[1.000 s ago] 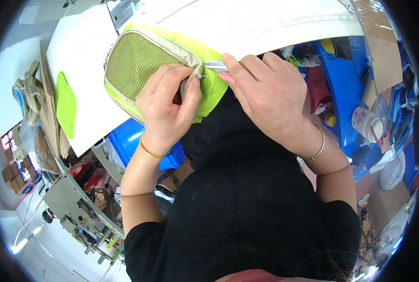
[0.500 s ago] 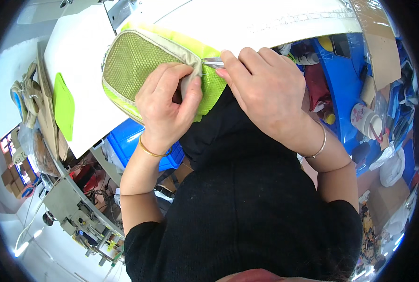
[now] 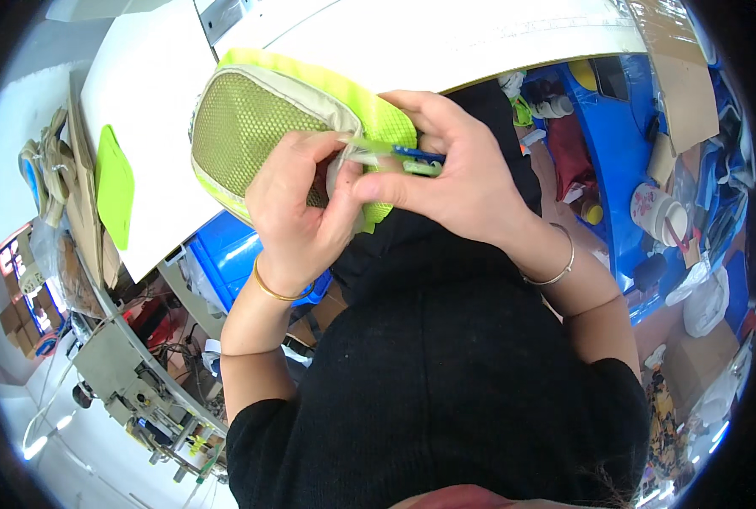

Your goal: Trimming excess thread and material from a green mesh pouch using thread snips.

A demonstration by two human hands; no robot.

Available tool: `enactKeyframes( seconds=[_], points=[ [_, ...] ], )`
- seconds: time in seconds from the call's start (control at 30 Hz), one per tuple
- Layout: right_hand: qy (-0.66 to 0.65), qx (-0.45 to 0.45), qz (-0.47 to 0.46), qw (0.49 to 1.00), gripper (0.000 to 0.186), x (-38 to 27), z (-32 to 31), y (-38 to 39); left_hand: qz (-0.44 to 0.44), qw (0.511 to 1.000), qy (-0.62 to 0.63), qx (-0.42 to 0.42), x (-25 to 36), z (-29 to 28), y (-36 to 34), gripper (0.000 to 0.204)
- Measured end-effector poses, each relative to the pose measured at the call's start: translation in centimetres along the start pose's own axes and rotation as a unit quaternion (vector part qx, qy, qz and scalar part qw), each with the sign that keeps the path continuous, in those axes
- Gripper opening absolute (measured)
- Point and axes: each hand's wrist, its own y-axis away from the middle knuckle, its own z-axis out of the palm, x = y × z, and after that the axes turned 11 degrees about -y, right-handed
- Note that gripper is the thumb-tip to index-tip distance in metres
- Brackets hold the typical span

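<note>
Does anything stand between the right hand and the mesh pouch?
Only the small tool in the right hand itself, its tip blurred, pointing at the mesh pouch. The left hand holds the pouch's edge close by; nothing else visible is in the way.

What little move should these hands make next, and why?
I'd perhaps steady the blue-handled tool before bringing it any closer: the area just ahead of it is blurred, and the fingers of the left hand are right there, pinching the green mesh pouch, while the right hand holds the tool.
</note>
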Motion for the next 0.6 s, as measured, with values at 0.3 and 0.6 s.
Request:
enactKeyframes(
  seconds=[0.3,0.6],
  points=[
    [0.036,-0.009,0.045,0.998,0.02,-2.2,0.9,0.2,-0.018,0.994,-0.092,-0.055,1.2,-1.1,0.3,0.012],
    [0.136,0.052,0.03,0.989,0.023,-1.9,-0.1,-0.3,-0.168,0.983,0.075,-0.024,-0.2,-0.6,0.6,0.003]
  ],
)
